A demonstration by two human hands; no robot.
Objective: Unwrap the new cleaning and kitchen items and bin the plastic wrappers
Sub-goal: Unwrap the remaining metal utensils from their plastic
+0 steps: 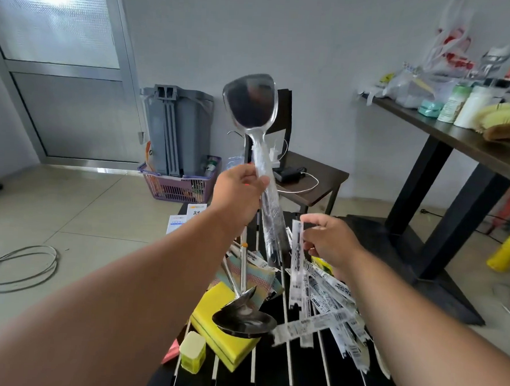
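Landmark: black slatted table (296, 383), low in the foreground.

- Dark side table (448, 136), to the right of and beyond the slatted table; carries bottles, bags and a yellow brush.
- Grey bin (177, 128), well beyond the slatted table to its left, standing in a purple basket (176, 188) against the wall.
- Small dark stool (317, 172), just beyond the slatted table's far edge; a charger and white cable lie on it.
- Steel spatula (249, 103), raised above the far end of the slatted table, blade up, its handle sheathed in clear plastic wrapper (271, 223) that trails down toward the table top.
- Left hand (238, 195), above the table's far left part; grip curled round the wrapped spatula handle.
- Right hand (331, 242), above the table's far right part; grip pinching a printed wrapper strip (297, 255) that hangs down.
- Pile of printed wrappers (330, 302), on the right half of the table top.
- Yellow sponge (224, 328), on the left half of the table top, with a steel ladle (244, 319) resting bowl-down on it.
- Checked cloth (254, 278), on the table under the ladle's handle.
- Small pale green block (192, 350), at the table's left edge, just beside the sponge.
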